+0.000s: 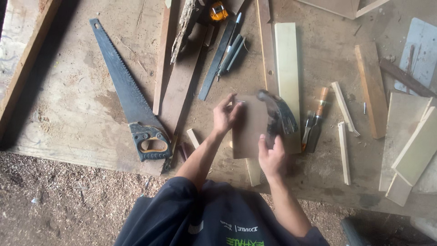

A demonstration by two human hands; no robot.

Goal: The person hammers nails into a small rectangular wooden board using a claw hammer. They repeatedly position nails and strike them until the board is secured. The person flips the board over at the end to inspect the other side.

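A flat brown board [248, 130] lies on the worn workbench [73, 105] in front of me. My left hand [224, 115] rests at the board's upper left corner, with its fingertips pinched on a thin nail [240, 101] held against the wood. My right hand [272, 157] grips the handle of a hammer [278, 114]. The dark hammer head is blurred and sits over the board's right side, apart from the left fingers.
A hand saw [132, 98] lies to the left. A pale plank [287, 68], an orange-handled chisel [317, 116], thin wood strips [344, 152] and stacked boards [409, 136] lie to the right. Markers [232, 50] and a yellow tape measure [218, 10] are further back. A sawdust floor [68, 200] is below.
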